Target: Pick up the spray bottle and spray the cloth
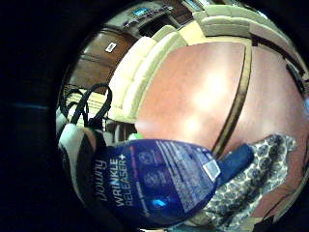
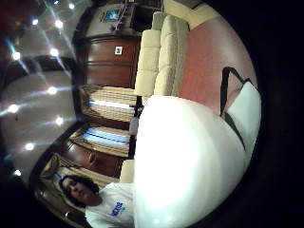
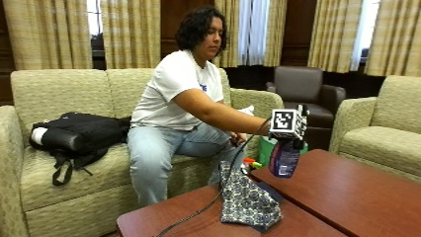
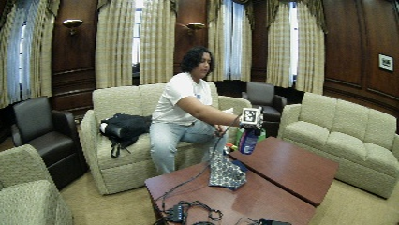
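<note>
Here, reddish wooden table (image 3: 342, 197) among sofas (image 3: 59, 128)

- Two reddish-brown wooden tables carry everything, pushed up side by side with a dark seam between them; the near table (image 3: 197, 219) sits at about 7 o'clock from the far table (image 3: 355, 192) in the outside view.
- A patterned cloth (image 3: 246, 200), blue and white print, is on the near table right by the seam, bunched up so it stands in a peak instead of lying flat.
- A cable (image 3: 197, 212) runs across the near table from its front edge toward the cloth.
- Wide outside view: a tangle of black cables (image 4: 187, 211) lies at the near table's 6 o'clock end.
</note>
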`<action>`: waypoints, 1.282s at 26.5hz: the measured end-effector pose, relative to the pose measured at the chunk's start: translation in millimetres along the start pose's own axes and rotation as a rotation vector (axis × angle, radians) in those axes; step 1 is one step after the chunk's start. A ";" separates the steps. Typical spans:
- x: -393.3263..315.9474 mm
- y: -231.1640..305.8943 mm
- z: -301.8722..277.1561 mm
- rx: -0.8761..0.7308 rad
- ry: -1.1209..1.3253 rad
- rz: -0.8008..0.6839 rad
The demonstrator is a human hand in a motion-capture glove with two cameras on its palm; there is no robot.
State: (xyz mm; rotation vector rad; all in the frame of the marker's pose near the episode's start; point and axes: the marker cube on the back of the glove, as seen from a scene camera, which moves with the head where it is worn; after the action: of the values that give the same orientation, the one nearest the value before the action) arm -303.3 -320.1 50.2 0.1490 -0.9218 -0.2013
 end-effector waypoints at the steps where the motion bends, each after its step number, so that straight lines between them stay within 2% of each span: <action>1: 7.7 -2.3 4.1 0.026 -0.009 -0.002; 4: 29.0 -8.2 16.2 0.100 -0.032 -0.005; 11: 55.6 -3.5 45.0 0.158 -0.048 -0.049; 21: 62.9 3.7 37.5 0.267 -0.047 -0.072; 34: 65.1 5.5 37.2 0.281 -0.047 -0.076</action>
State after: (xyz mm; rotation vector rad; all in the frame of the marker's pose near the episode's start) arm -294.3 -331.6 123.9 0.4414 -0.9891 -0.1448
